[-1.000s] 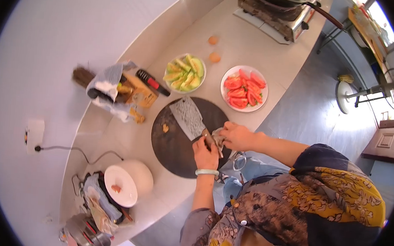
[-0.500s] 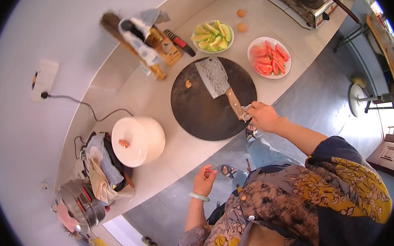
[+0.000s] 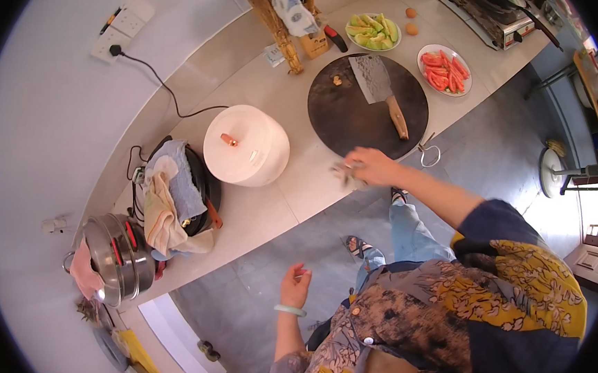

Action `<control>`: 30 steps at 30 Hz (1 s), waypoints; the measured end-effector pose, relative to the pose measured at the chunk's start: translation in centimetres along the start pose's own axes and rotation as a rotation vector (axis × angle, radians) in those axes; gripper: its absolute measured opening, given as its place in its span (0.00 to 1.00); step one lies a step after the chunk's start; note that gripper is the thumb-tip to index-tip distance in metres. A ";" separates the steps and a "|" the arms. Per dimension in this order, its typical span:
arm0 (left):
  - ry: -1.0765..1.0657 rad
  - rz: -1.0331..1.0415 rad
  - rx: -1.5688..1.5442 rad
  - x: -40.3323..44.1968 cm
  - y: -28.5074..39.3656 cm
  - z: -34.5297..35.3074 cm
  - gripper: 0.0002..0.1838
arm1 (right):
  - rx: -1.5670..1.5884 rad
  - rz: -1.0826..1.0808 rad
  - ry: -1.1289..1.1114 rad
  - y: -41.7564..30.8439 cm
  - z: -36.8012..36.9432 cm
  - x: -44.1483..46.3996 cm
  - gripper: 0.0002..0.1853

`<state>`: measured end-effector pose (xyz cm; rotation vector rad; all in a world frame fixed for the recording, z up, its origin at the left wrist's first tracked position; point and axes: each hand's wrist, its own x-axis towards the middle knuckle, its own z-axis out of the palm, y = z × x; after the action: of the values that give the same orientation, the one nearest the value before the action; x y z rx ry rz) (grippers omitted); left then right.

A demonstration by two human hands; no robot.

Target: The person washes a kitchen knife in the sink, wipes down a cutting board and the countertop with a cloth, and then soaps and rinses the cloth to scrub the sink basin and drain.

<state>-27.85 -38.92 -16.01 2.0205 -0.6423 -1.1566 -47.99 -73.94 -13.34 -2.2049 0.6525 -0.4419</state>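
Note:
My right hand (image 3: 370,166) is closed on a small greyish cloth (image 3: 345,174), blurred by motion, at the counter's front edge just below the round dark board (image 3: 345,120). On that board lies a cleaver (image 3: 372,81), its wooden handle towards me, with a small brown piece (image 3: 337,80) left of the blade. My left hand (image 3: 295,287), with a pale bracelet at its wrist, hangs over the floor with loosely curled fingers apart and nothing visible in it.
Behind the board stand a bowl of green slices (image 3: 373,32), a plate of red slices (image 3: 446,70), two eggs (image 3: 411,22) and a stove (image 3: 494,23). A white lidded pot (image 3: 246,145), cloths (image 3: 174,191) and a steel pot (image 3: 117,257) are further left.
My left hand has let go of the cleaver and drawn back off the board. My right hand has moved left with the cloth, away from the handle. The view has shifted left.

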 end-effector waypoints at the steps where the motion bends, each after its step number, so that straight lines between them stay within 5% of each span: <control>1: 0.017 0.003 -0.007 -0.2 -0.6 -0.3 0.21 | -0.059 -0.039 0.000 -0.4 0.5 3.0 0.14; 9: 0.120 -0.062 0.028 -4.7 -6.7 -1.9 0.21 | -0.845 -0.120 -0.483 -0.5 6.0 16.8 0.16; 15: 0.131 -0.098 0.025 -6.1 -10.6 -2.7 0.22 | -1.183 -0.288 -0.635 0.7 8.3 14.1 0.11; 22: 0.128 0.002 -0.006 -4.6 -8.2 -3.1 0.21 | -1.178 -0.658 -0.479 3.5 7.1 3.2 0.08; 26: 0.125 0.033 0.055 -4.8 -7.6 -3.2 0.21 | -1.041 -0.617 -0.479 4.1 3.5 -1.7 0.10; 30: 0.146 0.032 0.007 -5.5 -8.1 -2.8 0.21 | -0.941 -0.171 -0.632 5.0 0.7 -6.1 0.11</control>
<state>-27.48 -29.04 -18.49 2.0708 -0.6029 -0.9790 -54.10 -72.78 -18.22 -3.0552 0.3341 0.6143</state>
